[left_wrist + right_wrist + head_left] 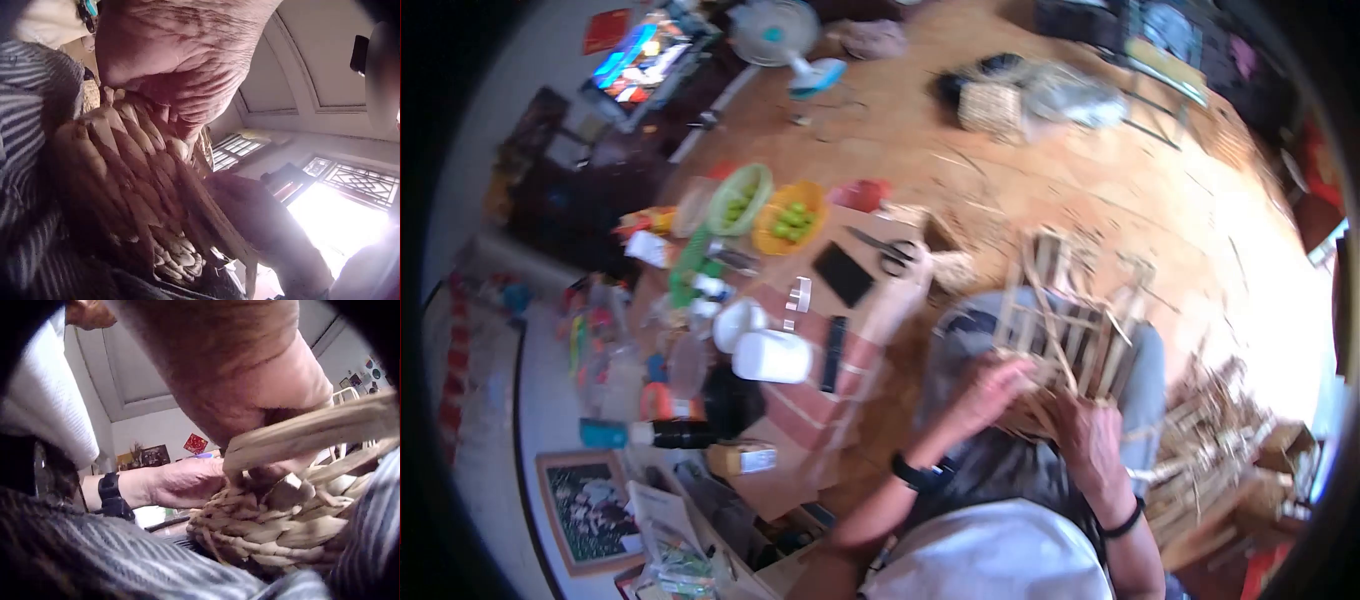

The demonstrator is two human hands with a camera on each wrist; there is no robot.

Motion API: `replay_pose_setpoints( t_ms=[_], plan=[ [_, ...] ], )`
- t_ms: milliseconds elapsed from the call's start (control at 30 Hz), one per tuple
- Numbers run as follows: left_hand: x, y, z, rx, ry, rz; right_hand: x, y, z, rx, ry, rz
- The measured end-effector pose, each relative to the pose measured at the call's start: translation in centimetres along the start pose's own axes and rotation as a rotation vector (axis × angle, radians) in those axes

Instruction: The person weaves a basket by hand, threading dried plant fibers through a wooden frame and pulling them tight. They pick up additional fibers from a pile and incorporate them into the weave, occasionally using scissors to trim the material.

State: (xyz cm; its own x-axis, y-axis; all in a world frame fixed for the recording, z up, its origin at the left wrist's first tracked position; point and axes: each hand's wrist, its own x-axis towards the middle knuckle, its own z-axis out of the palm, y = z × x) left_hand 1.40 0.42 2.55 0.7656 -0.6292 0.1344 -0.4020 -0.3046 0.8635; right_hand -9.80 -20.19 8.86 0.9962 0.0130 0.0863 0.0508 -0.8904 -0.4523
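A half-woven basket (1040, 330) of dried plant strips lies on the person's lap, its long strips fanning outward. The left hand (990, 388) grips its near edge from the left. In the left wrist view that hand (181, 62) bends over the thick braided weave (131, 181), its fingertips partly hidden. Across from it, the right hand (1090, 432) has its fingers curled at the same edge. In the right wrist view, a flat strip (300, 437) crosses in front of the right hand's fingers, and the left hand (187, 481) touches the woven edge.
Left of the lap, a table holds scissors (897, 257), a white jar (772, 357), a black pad (844, 274) and a yellow bowl (772, 240) of green fruit. Loose dried strips (1215, 425) are heaped at the right. A fan (775, 32) stands at the back.
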Motion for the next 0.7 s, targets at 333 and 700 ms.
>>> replay_pose_setpoints(
  t_ms=[333,700],
  plan=[
    [2.5,2.9,-4.9,0.023,-0.281,-0.035,-1.7,0.3,0.2,0.019,-0.037,-0.072],
    [-0.7,1.5,-1.3,0.103,0.039,-0.2,-7.9,3.1,-1.4,-0.094,-0.208,0.214]
  ],
)
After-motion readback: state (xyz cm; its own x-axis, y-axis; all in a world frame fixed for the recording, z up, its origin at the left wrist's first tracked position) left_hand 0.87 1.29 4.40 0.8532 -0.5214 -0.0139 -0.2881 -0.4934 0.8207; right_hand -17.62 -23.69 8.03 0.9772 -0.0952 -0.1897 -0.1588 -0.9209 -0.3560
